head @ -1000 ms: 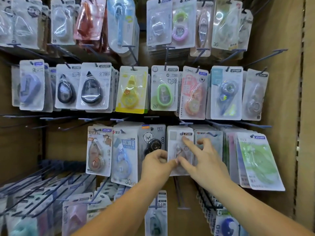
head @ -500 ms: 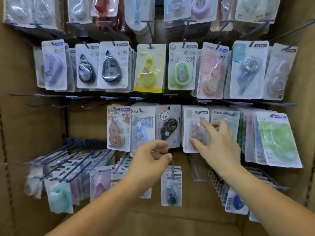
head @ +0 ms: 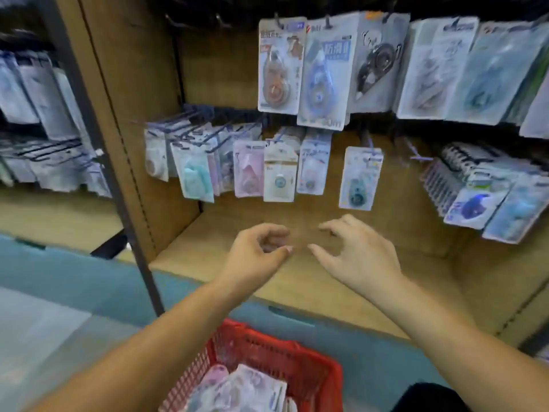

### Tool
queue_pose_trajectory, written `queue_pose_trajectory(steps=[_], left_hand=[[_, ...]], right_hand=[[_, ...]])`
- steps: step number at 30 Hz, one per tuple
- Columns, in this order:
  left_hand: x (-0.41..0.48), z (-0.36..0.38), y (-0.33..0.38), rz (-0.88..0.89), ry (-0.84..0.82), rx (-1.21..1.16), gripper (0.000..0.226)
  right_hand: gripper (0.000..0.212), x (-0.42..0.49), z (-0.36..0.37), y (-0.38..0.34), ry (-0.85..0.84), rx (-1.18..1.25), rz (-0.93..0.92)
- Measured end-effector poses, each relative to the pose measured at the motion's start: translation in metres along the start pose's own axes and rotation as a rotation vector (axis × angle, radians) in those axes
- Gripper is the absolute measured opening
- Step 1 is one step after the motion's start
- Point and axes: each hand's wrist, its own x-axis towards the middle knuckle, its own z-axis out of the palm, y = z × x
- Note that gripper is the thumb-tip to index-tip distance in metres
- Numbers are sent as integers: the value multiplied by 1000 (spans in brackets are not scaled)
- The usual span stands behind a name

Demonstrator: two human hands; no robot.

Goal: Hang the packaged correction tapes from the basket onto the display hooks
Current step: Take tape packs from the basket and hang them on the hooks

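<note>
A red plastic basket (head: 297, 356) sits at the bottom centre, with several packaged correction tapes (head: 243, 388) lying in it. Above it, packaged tapes hang in rows on display hooks (head: 368, 141) on a brown back panel. My left hand (head: 255, 254) hovers in front of the bottom shelf, fingers loosely curled, holding nothing. My right hand (head: 359, 254) hovers beside it with fingers spread and bent, also empty. Both hands are below the lowest row of hanging packs and above the basket.
A dark metal upright (head: 104, 162) and a brown side panel (head: 133, 114) divide this bay from another rack of packs (head: 41, 120) on the left. A wooden bottom shelf (head: 371, 281) lies under the hands. The floor is teal.
Both hands have come down away from the hanging packs on the middle row. The view has swung down, bringing the lower row, the shelf and the red basket into sight.
</note>
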Motion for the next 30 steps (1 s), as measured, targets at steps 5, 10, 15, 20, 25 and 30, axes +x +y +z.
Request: queue_pose_trajectory(steps=[5, 10, 15, 20, 25, 30], left_hand=[[-43, -2, -123, -247, -72, 90, 29], [-87, -3, -230, -476, -139, 228, 29], [-122, 3, -324, -695, -292, 400, 46], [-141, -2, -389, -835, -327, 514, 50], [-143, -11, -431, -865, -262, 619, 51], [-148, -15, -455, -882, -327, 748, 57]], right_hand=[[50, -52, 105, 3, -382, 46, 54], [42, -98, 201, 13, -728, 66, 70], [54, -150, 301, 35, -1017, 204, 219], [63, -176, 370, 58, -1102, 276, 354], [75, -180, 419, 59, -1144, 336, 404], [76, -193, 458, 51, -1213, 275, 414]])
